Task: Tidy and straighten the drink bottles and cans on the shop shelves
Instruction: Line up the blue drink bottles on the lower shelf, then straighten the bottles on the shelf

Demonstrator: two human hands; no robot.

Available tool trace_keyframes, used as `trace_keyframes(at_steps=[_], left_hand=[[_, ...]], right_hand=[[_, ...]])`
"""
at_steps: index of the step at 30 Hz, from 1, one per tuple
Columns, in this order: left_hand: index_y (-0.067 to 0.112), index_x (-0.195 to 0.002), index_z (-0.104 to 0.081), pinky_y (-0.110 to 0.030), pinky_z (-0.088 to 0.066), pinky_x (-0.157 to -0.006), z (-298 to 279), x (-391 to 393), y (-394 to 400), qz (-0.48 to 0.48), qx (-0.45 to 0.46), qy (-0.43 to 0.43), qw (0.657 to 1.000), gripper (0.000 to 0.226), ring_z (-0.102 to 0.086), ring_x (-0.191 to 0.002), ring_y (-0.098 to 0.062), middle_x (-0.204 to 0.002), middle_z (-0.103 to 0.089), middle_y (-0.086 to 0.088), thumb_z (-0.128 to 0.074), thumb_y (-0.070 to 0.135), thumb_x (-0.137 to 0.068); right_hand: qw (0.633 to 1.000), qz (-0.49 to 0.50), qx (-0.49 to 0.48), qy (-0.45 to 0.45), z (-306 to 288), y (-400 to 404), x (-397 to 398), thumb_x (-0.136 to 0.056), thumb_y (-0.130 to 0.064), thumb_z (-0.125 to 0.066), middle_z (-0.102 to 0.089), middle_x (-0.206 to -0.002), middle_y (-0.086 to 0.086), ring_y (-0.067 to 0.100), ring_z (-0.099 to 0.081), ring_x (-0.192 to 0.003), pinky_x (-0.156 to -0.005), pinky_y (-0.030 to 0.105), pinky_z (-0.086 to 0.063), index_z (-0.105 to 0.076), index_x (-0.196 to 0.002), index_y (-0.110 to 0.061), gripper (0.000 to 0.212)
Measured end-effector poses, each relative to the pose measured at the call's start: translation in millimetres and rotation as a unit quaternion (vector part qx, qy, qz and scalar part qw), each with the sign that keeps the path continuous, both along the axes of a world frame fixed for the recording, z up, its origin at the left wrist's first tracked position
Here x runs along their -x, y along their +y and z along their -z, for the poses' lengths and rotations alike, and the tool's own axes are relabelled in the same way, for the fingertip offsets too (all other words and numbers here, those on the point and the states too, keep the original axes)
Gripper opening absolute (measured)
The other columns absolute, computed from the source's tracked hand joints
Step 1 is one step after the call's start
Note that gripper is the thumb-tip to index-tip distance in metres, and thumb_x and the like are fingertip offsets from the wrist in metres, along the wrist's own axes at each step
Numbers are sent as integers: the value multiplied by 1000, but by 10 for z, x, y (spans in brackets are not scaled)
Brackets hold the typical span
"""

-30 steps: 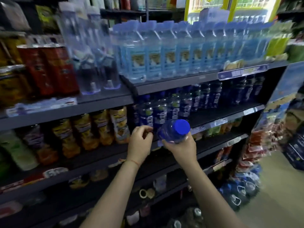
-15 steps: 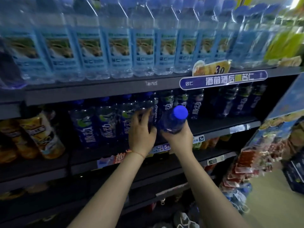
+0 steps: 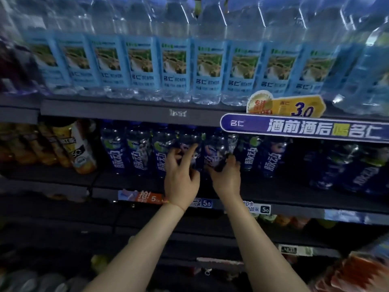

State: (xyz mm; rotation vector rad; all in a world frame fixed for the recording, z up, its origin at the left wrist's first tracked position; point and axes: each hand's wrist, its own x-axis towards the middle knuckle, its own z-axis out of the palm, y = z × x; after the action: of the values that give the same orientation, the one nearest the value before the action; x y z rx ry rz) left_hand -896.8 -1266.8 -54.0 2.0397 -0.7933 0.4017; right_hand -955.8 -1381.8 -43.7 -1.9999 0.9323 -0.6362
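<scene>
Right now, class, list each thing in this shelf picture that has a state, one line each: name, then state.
left hand: fingers spread, touching a dark blue bottle
right hand: gripping a dark blue bottle
gripped dark blue bottle: upright on the middle shelf
light blue water bottles: upright in a row, labels forward
orange drink bottles: leaning

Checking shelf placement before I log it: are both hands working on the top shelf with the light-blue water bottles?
No: the left hand and right hand are both at the dark blue bottles on the shelf below the light-blue water bottles.
</scene>
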Motion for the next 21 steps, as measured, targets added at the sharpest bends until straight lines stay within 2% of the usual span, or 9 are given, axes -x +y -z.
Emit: trace_keyframes(at_steps=[3, 5, 6, 8, 10, 12, 15, 18, 21], left_hand=[[41, -146, -40, -37, -52, -94, -26, 137, -85, -37, -11, 40, 998, 74, -37, -137, -29, -152, -23, -9, -64, 9, -84], [45, -149, -32, -37, -49, -98, -40, 204, -97, -41, -24, 70, 996, 75, -31, -142, -27, -156, -17, -3, -62, 15, -87], [47, -149, -29, -36, -47, -100, -38, 237, -82, -36, -27, 85, 995, 75, -29, -143, -25, -157, -15, 0, -62, 18, -88], [47, -149, -27, -32, -42, -103, -30, 305, -22, -23, -23, 111, 993, 74, -32, -140, -19, -156, -20, 2, -62, 21, -90], [38, -147, -39, -27, -39, -101, -31, 368, 81, -7, -27, 134, 991, 63, -42, -131, -15, -148, -36, 0, -61, 20, -91], [26, -130, -60, -28, -46, -96, -59, 414, 237, -10, -41, 154, 987, 37, -56, -115, -16, -129, -58, 1, -58, 21, -93], [22, -98, -74, -39, -54, -83, -124, 444, 657, -40, -51, 214, 975, 19, -65, -88, -15, -96, -73, 4, -55, 25, -96], [27, -94, -74, -37, -56, -84, -148, 387, 1405, -65, -65, 270, 958, 19, -68, -87, -17, -103, -74, 2, -56, 28, -97], [27, -89, -72, -36, -59, -74, -93, 247, 2428, -99, -25, 324, 941, 19, -69, -67, -12, -89, -74, 4, -55, 27, -98]], right_hand=[[998, -48, -29, -13, -57, -16, 121, -90, -20, -71, -37, -145, 17, 29, -49, -120, -80, 27, -40, -24, -152, -9, 78], [997, -60, -28, -50, -78, 30, 210, -90, -15, -69, -37, -142, 14, 12, -41, -101, -76, 26, -40, -23, -151, -8, 76], [995, -56, -15, -75, -70, 58, 260, -89, -14, -68, -38, -137, 11, 8, -38, -96, -73, 26, -42, -27, -148, -7, 72], [990, -56, -9, -129, -56, 116, 372, -89, -14, -66, -45, -122, 2, 10, -47, -93, -68, 25, -43, -39, -134, -11, 52], [985, -88, -31, -143, -51, 176, 456, -91, -12, -61, -57, -101, -7, 5, -57, -82, -66, 25, -44, -52, -116, -16, 27], [981, -149, -37, -122, -19, 266, 467, -91, -11, -57, -61, -82, -12, 0, -57, -72, -64, 24, -44, -61, -100, -16, 11], [966, -236, -55, -87, 5, 590, 368, -92, -14, -56, -66, -79, -7, 7, -61, -72, -63, 24, -45, -65, -91, -17, 9], [950, -300, -76, -36, 22, 1174, 201, -94, -20, -56, -67, -81, -4, 15, -64, -77, -66, 29, -49, -66, -88, -20, 11], [932, -348, -96, -21, 72, 1963, -35, -97, -20, -56, -67, -78, 4, 20, -66, -70, -64, 31, -53, -65, -83, -20, 16]])
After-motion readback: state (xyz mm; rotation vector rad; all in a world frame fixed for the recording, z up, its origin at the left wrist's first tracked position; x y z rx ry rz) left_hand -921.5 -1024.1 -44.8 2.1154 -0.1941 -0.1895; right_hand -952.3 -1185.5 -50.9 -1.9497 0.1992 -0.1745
